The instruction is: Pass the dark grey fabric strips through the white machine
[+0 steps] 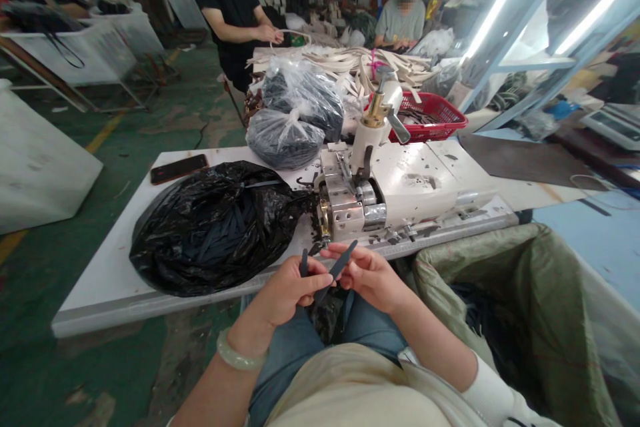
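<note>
My left hand [293,287] is closed, thumb pressed over short dark blue-grey strips. One strip [343,261] slants up to the right between my two hands, and the end of another strip [304,261] sticks up behind my left fingers. My right hand [373,278] is closed around the slanting strip, its fingers on the far side and the thumb near it. Just beyond my hands stands a white machine [350,193] with metal rollers. To its left a black plastic bag [165,240] lies open with many similar strips [220,230] inside.
A phone [179,169] lies at the table's back left. Clear bags [285,140] of dark pieces and a red basket [440,113] stand behind the machine. An open green sack [540,280] is at my right. Two people work across the table, beside a pile of beige strips [345,63].
</note>
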Demonstrator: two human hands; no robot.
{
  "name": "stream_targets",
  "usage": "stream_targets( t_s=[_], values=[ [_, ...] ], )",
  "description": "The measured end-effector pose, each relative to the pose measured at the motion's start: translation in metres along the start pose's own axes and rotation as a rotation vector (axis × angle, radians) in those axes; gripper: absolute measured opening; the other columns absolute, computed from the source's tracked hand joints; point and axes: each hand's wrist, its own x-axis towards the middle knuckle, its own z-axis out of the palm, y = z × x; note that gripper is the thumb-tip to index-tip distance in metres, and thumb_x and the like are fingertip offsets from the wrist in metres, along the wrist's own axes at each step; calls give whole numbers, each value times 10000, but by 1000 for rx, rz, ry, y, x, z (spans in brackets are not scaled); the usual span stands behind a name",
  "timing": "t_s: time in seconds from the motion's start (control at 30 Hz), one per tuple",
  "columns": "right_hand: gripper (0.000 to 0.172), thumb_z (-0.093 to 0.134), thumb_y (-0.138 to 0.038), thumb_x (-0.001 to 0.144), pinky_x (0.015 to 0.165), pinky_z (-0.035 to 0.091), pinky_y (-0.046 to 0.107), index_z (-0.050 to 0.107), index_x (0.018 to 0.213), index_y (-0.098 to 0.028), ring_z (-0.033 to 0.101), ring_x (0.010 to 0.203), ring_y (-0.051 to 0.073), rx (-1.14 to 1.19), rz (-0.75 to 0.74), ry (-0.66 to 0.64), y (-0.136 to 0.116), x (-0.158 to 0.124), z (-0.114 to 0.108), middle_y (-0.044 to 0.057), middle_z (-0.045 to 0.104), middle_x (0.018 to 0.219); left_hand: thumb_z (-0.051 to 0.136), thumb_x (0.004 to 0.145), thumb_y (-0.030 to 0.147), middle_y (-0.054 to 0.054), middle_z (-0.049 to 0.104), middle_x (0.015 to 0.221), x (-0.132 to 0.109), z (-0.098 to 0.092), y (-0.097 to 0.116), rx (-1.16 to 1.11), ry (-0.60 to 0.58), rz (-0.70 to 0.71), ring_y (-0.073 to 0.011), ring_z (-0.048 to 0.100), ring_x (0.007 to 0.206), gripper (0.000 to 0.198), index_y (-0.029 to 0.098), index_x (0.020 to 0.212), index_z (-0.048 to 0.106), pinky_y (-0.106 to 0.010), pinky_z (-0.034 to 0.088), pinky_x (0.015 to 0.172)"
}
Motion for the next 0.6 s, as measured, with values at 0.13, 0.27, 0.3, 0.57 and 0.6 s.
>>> stream_targets(
  t_s=[0.13, 0.27, 0.3, 0.57, 0.6],
  values=[
    [317, 786, -447, 666, 564, 435, 217, 697, 820, -185, 517, 573, 103, 201, 39, 35, 5, 6, 9, 28, 650, 741, 771, 653, 408, 96, 297, 486, 5, 7, -6, -73, -66, -44, -24, 181, 424, 327, 129, 701, 609, -173, 130, 394],
    [337, 737, -479, 712, 435, 343, 185, 654, 702, -152, 419, 443, 75, 75, -23, 250, -10, 24, -5, -11, 559, 541, 705, 725, 447, 93, 281, 490, 7, 9, -7, 8, -75, -24, -37, 180, 424, 351, 104, 787, 667, -193, 126, 390],
    [354, 718, -489, 727, 404, 297, 176, 651, 695, -143, 384, 413, 65, 30, -35, 305, -17, 29, -11, -23, 522, 491, 710, 719, 443, 94, 272, 492, 7, 7, -6, 12, -57, -23, -39, 180, 428, 350, 104, 795, 671, -193, 124, 391],
    [378, 780, -455, 594, 327, 108, 162, 603, 629, -122, 219, 319, 19, 66, 54, 377, -47, 61, -35, -85, 357, 371, 727, 700, 433, 95, 243, 515, 5, -8, 0, -44, -23, -52, -34, 153, 454, 340, 106, 742, 648, -184, 88, 409],
    [367, 782, -438, 592, 325, 106, 161, 600, 624, -121, 216, 320, 18, 84, 70, 388, -48, 64, -35, -87, 353, 374, 727, 702, 433, 95, 244, 517, 4, -8, 0, -44, -25, -56, -33, 152, 454, 340, 105, 745, 648, -183, 87, 407]
  ],
)
